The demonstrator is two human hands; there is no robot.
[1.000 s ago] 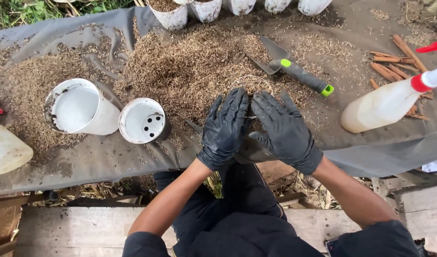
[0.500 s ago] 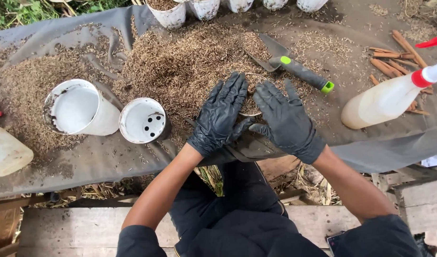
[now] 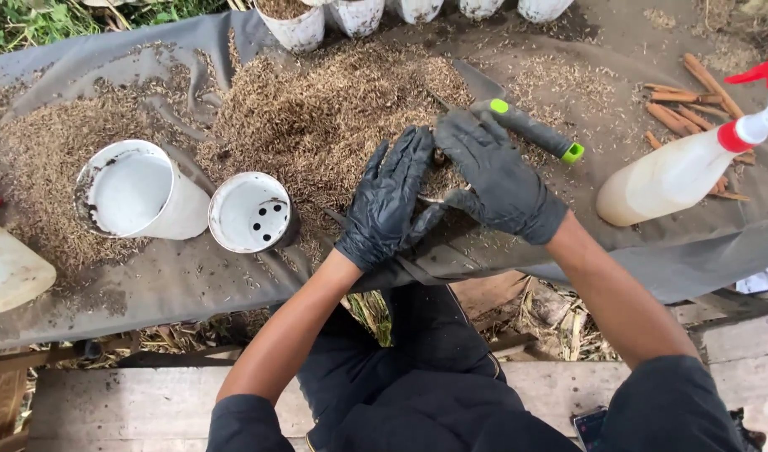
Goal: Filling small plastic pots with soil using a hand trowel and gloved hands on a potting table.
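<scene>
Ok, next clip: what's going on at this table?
A person in black gloves has both hands in a heap of dry husks on a grey sheet. The left hand lies spread on the heap; the right hand rests beside it, near a green-tipped trowel. Two empty white pots lie on their sides to the left, a spray bottle to the right.

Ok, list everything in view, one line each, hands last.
husk pile: one, brown, centre of sheet
sheet: one, grey, covering the table
empty pots: two, white, lying left of the hands
filled pots: a row, white, top edge
trowel: one, dark handle with green tips, by the right hand
spray bottle: one, cream with red trigger, right
sticks: several, brown, upper right
left hand: black glove, on husks
right hand: black glove, on husks
</scene>
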